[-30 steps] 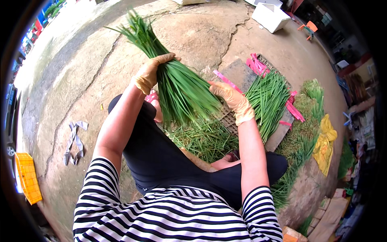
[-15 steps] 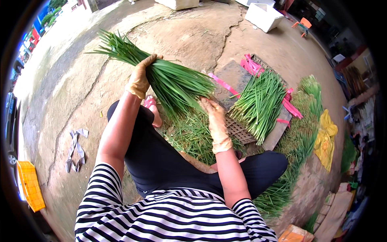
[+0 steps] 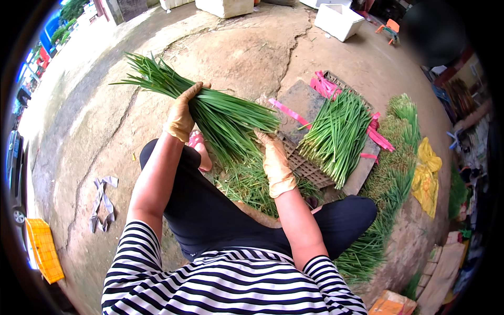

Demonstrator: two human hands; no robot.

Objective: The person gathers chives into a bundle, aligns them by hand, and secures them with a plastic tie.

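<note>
A thick bunch of green chives [image 3: 226,113] slants across in front of me, its loose tips fanning out to the upper left. My left hand [image 3: 184,110], in a tan rubber glove, is closed round the middle of the bunch. At the bunch's lower right end is my right hand [image 3: 274,157], gloved the same way, its fingers closed on chive blades there and partly hidden by them. A second pile of chives [image 3: 338,136] lies to the right on a dark board [image 3: 302,102], with pink ribbon [image 3: 326,86] around it.
Loose chive scraps [image 3: 247,184] cover the ground between my legs. A dark plastic crate [image 3: 310,168] supports the board. Further right lie a long heap of chives [image 3: 391,157] and a yellow bag [image 3: 426,176]. White foam boxes [image 3: 338,21] stand at the back; a grey cloth strip [image 3: 103,205] lies left.
My right hand has shifted slightly left and down along the bunch's lower end. The left hand and bunch sit slightly lower in view.
</note>
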